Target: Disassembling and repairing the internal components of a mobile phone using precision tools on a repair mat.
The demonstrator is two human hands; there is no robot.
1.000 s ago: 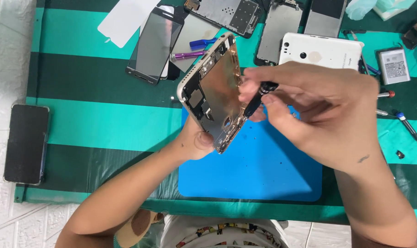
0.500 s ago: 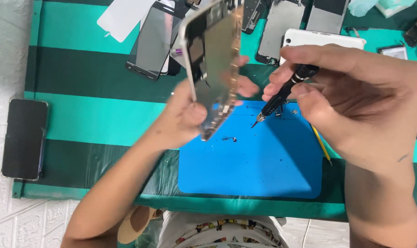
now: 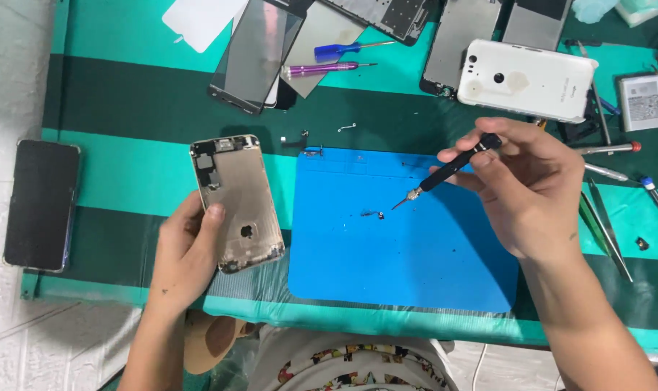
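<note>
At the near edge of the table the left hand (image 3: 187, 250) gripped a gold phone housing (image 3: 236, 203) by its lower left corner, thumb laid on the inner face, holding it open side up over the green striped cover, just left of the blue work mat (image 3: 416, 268). The right hand (image 3: 528, 192) was closed round a slim black screwdriver (image 3: 448, 170), pinched between thumb and fingertips, its tip slanting down toward a few tiny dark parts (image 3: 373, 215) lying loose near the middle of the mat. Judging from this, the tip should come down slowly and squarely, and the small parts should stay on the mat, where they would not roll off. A dark phone (image 3: 40, 205) lay face up by the left edge. Toward the far edge were two small screwdrivers, blue (image 3: 341, 51) and purple (image 3: 321, 69), several dark screen panels, a white phone back (image 3: 526, 80) and a small grey battery (image 3: 642, 101); tweezers (image 3: 602, 226) lay near the right edge
</note>
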